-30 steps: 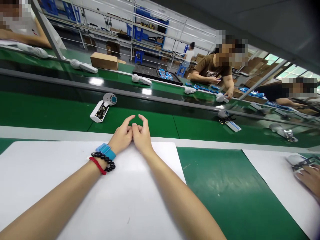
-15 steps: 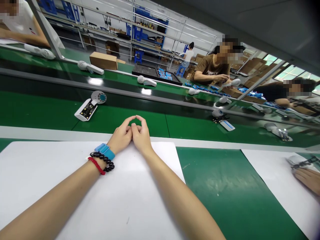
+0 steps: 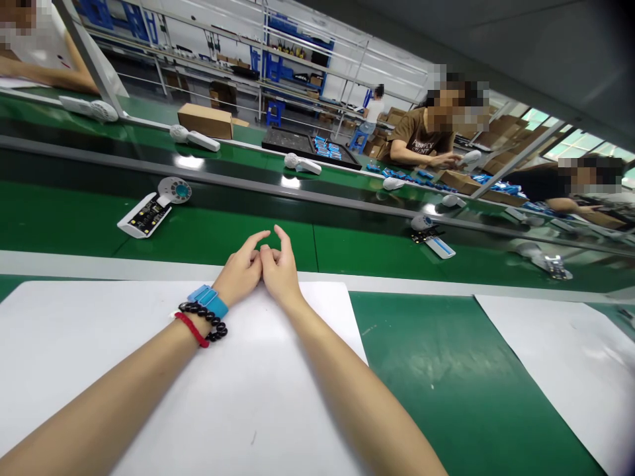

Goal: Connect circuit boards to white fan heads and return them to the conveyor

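Note:
My left hand [image 3: 241,270] and my right hand [image 3: 280,270] rest together at the far edge of a white sheet [image 3: 238,383], their knuckles and thumbs touching. Both index fingers stretch forward with a small gap between the tips, while the other fingers curl in. Neither hand holds anything. A blue strap [image 3: 208,301], black beads and a red band circle my left wrist. Beyond my hands runs a green conveyor [image 3: 238,221]. On it, left of my hands, lies an opened white handheld device [image 3: 149,210] with its circuit board showing.
More opened devices [image 3: 434,239] lie on the near belt at right. White devices [image 3: 300,164] line the far belt. Past it are a cardboard box [image 3: 205,121], a black tray [image 3: 292,142] and people at work. A second white sheet [image 3: 560,350] lies at right on the green table [image 3: 436,370].
My index fingertips have parted. Devices on the near belt have shifted left, those on the far belt right. At the right edge, another person's hand and the device by it have left the view.

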Available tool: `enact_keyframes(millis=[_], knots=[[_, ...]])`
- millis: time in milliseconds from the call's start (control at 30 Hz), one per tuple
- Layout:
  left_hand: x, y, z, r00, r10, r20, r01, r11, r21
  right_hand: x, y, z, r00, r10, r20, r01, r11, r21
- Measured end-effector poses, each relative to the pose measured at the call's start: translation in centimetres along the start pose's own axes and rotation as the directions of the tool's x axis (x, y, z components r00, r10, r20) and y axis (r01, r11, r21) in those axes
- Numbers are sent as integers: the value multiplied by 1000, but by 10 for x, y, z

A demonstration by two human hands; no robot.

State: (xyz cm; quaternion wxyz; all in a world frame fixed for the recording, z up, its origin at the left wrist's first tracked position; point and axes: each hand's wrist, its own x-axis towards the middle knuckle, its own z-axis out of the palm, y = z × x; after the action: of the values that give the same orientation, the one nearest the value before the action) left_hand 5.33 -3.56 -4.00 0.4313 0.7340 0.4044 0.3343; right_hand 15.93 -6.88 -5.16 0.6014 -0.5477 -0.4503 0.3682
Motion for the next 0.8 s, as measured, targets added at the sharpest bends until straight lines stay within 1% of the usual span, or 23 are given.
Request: enact_keyframes(millis=[200,533,800], knots=[[1,0,0,1000,-28,-5,28,999,-36,0,-2,-1,1000,7,7,-7,1000,-1],[1,13,1,991,-129,17,130,960,-249,5,7,-1,1000,-22,21,21,1000,23],[1,13,1,989,-146,13,143,944,-296,6,9,-1,997,-75,10,75,997,23]])
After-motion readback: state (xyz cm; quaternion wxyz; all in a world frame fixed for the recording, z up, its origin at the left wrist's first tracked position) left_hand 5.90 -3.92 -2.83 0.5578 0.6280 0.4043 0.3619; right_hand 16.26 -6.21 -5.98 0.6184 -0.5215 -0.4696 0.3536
